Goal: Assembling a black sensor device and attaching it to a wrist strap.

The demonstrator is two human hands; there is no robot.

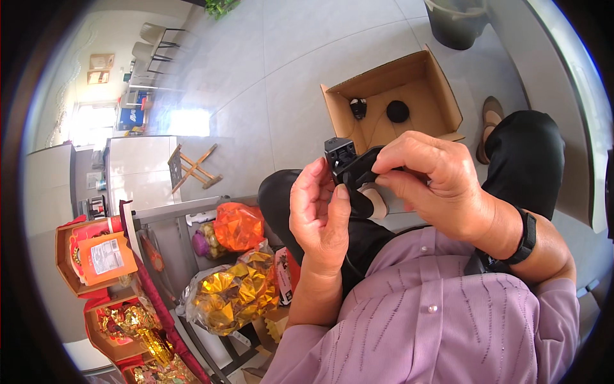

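Observation:
A small black plastic block (339,151) with holes in its side sits at the fingertips of my left hand (322,217), whose thumb and fingers close round its lower part. From the block a black curved piece (361,165) reaches toward my right hand (441,182). My right thumb and forefinger pinch the end of this curved piece; exactly where the two parts meet is hard to make out. Both hands are held above my lap. Beyond them on the floor stands an open cardboard box (441,83) with a black round object (397,111) and a small black item (358,108) inside.
To my left, a drawer or tray frame (192,208) holds an orange bag (238,226) and a clear bag of gold foil pieces (233,291). Red-and-gold boxes (96,259) stand beside it. Farther off are a folding wooden stand (194,168) and a dark bin (455,25).

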